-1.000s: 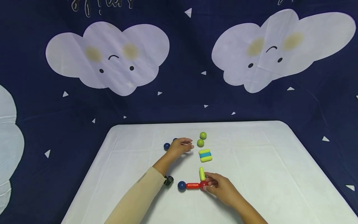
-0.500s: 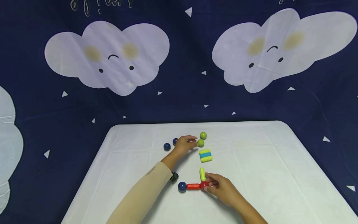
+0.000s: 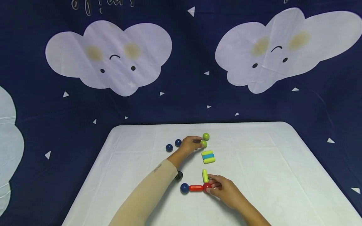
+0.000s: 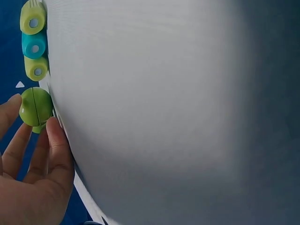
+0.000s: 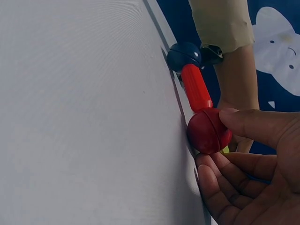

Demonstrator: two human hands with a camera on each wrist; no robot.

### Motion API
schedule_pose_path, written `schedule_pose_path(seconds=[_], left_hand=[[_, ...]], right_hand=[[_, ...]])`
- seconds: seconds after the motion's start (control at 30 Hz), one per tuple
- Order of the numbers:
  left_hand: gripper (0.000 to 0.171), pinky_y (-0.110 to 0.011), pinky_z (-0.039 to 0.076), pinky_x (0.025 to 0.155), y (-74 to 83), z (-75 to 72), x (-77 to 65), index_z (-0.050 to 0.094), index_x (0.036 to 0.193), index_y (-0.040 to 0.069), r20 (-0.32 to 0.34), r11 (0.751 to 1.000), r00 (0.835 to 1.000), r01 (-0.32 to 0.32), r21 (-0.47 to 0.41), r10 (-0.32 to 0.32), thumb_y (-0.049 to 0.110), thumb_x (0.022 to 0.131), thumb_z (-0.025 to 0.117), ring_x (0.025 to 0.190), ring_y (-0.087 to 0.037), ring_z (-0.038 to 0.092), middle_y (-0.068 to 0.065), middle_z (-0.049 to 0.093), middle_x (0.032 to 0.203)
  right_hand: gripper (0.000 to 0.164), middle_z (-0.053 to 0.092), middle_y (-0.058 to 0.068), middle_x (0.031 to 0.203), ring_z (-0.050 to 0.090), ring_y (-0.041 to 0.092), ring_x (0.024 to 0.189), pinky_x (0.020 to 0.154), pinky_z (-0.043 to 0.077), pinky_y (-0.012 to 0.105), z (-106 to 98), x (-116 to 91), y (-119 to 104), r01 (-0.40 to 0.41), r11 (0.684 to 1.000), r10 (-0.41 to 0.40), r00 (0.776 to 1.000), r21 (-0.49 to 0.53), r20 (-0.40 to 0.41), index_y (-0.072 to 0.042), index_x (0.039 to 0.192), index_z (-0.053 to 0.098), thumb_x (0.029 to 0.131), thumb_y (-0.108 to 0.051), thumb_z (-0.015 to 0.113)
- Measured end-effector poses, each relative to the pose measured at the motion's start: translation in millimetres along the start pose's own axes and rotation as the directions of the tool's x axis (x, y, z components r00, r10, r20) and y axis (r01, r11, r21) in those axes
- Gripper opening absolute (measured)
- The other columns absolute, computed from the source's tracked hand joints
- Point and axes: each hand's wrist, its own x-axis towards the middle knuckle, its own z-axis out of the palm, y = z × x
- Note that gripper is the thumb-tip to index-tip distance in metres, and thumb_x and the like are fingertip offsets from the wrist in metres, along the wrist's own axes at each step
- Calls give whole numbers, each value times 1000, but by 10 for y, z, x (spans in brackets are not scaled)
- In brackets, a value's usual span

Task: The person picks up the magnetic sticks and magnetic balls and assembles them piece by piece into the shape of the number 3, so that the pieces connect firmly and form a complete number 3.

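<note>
My left hand (image 3: 190, 144) is at the nearer green ball (image 3: 203, 144), its thumb and fingertips set around the ball's sides. In the left wrist view that green ball (image 4: 36, 107) shows a seam, with the second green ball partly hidden behind it. My right hand (image 3: 225, 190) pinches a red ball (image 5: 209, 131) between thumb and fingers. A red rod (image 3: 196, 188) joins the red ball to a blue ball (image 3: 184, 188) on its left. From the red ball a yellow-green rod (image 3: 205, 175) points toward the back of the table.
Two yellow-green rods and a blue rod (image 3: 208, 156) lie side by side in front of the green balls. Two dark blue balls (image 3: 169, 147) rest left of my left hand. Behind the white table (image 3: 135, 163) hangs a dark blue cloth with clouds.
My left hand has moved right, from beside the dark blue balls to the nearer green ball, and its fingers now close around it. The right hand keeps its hold on the red ball.
</note>
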Motion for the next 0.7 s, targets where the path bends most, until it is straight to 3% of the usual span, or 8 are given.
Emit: schedule_pose_path(seconds=[0.23,0.47,0.7], left_hand=[[35,-22,57,76,27,3,14,74,121,21,32,996,999,-28,87,25,22,86,81,104,-14,68,-3,70,126],[27,-20,55,70,51,11,14,77,112,23,30,987,999,-34,154,30,21,86,81,88,-8,66,1,72,121],[25,-25,54,78,38,-72,-82,78,110,20,37,971,998,-53,233,46,23,85,81,94,-12,66,1,73,112]], right_hand=[[55,70,2,108,63,7,92,79,54,18,-10,-3,-2,6,1000,-6,1000,-11,7,-1,136,60,88,-22,78],[57,70,4,108,64,12,94,78,54,18,1,-13,-5,-10,1000,10,1000,-7,0,-1,136,60,87,-22,80],[56,70,4,109,64,12,95,78,54,18,6,-21,5,-10,1000,10,1000,-4,-4,0,135,60,86,-20,80]])
